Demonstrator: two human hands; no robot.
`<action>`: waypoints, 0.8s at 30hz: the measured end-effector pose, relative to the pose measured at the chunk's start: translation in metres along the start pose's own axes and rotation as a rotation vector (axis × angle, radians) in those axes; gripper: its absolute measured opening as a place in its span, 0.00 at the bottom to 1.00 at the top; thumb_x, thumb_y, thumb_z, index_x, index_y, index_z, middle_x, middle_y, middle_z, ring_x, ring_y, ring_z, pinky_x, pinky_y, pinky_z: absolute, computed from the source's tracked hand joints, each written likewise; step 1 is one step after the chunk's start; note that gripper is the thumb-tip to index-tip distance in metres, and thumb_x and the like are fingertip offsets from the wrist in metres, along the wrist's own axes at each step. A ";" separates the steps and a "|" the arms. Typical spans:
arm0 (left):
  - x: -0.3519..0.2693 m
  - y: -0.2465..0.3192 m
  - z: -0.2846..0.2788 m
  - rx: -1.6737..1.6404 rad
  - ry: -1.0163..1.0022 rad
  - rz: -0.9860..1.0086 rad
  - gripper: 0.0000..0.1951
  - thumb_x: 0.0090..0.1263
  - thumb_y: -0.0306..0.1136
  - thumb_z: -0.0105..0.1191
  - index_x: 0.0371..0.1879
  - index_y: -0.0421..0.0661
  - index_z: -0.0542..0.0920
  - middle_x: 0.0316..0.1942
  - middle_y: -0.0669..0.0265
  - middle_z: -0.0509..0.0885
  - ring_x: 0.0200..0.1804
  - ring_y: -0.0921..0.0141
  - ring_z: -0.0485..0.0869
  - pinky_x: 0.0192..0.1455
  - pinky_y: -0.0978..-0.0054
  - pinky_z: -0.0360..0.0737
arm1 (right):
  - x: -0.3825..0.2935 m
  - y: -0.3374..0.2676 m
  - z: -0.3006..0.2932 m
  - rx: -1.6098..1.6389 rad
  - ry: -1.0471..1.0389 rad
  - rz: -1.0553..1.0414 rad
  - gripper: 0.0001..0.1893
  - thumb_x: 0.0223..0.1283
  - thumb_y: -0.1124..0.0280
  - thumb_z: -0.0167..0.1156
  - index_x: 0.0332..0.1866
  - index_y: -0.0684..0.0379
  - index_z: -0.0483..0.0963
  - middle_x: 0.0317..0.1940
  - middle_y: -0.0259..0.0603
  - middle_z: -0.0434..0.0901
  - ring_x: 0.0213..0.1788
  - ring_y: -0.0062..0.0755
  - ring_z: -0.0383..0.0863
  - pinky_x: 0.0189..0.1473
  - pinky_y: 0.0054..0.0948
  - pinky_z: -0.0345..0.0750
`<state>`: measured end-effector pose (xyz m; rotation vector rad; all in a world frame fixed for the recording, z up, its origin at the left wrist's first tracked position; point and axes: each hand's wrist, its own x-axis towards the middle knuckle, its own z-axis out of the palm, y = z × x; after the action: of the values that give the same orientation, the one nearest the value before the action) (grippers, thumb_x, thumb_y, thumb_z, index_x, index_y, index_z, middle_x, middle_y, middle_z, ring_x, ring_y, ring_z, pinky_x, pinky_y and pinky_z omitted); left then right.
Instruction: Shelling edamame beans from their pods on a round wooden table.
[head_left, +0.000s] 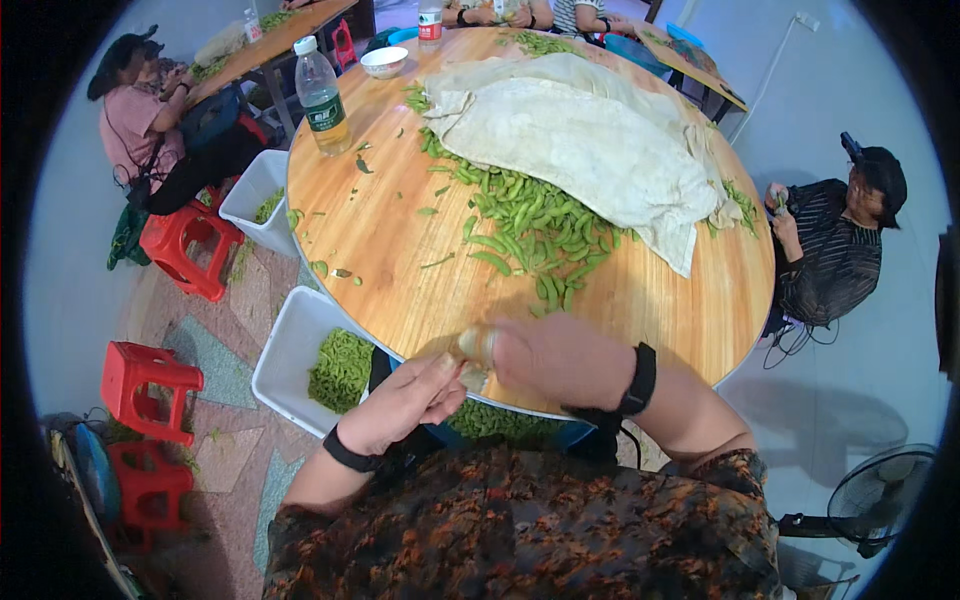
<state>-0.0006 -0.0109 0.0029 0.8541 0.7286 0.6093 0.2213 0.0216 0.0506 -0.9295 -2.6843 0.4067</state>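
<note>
My left hand (412, 386) is over the table's near edge, its fingers curled and the thumb toward the right hand. Close against it is my right hand (559, 356), blurred, with pale coverings that look like wrapping on its fingers. Whether either hand grips a pod between them is hidden by blur. Just beyond the hands lies a pile of green soybean pods (532, 217) on the round wooden table (375, 277). An off-white cloth (577, 142) covers the far part of the pile. Below my hands, a blue basin (581, 435) on my lap side holds green shelled beans (502, 420).
A white plastic bin (281, 382) with green pods or hulls stands left of the table. On the table are a plastic bottle (322, 105) and a bowl (385, 63). Red stools (150, 390) line the left floor. A person (832, 240) sits at right; a fan (881, 495) stands lower right.
</note>
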 end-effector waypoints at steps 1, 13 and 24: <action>0.002 -0.001 0.003 0.018 -0.028 -0.036 0.13 0.76 0.43 0.46 0.40 0.44 0.74 0.23 0.73 0.71 0.23 0.81 0.65 0.25 0.84 0.62 | -0.009 -0.009 -0.002 -0.047 0.000 -0.093 0.08 0.55 0.72 0.56 0.36 0.62 0.67 0.31 0.46 0.74 0.23 0.45 0.78 0.23 0.35 0.76; 0.016 -0.050 0.019 0.566 0.171 0.501 0.09 0.73 0.28 0.47 0.28 0.42 0.70 0.21 0.74 0.66 0.24 0.79 0.63 0.26 0.80 0.62 | -0.049 -0.025 0.037 0.655 0.078 0.484 0.10 0.61 0.73 0.52 0.44 0.64 0.64 0.27 0.48 0.73 0.27 0.43 0.76 0.30 0.37 0.71; 0.008 -0.042 0.025 0.851 0.244 0.618 0.08 0.65 0.24 0.52 0.25 0.41 0.69 0.18 0.60 0.67 0.19 0.67 0.69 0.22 0.70 0.65 | -0.053 -0.026 0.045 0.714 0.128 0.339 0.10 0.63 0.73 0.49 0.42 0.64 0.58 0.27 0.53 0.70 0.29 0.55 0.74 0.31 0.41 0.70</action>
<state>0.0314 -0.0379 -0.0229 1.8539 0.9663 0.9814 0.2310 -0.0394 0.0094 -1.1050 -2.0022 1.2224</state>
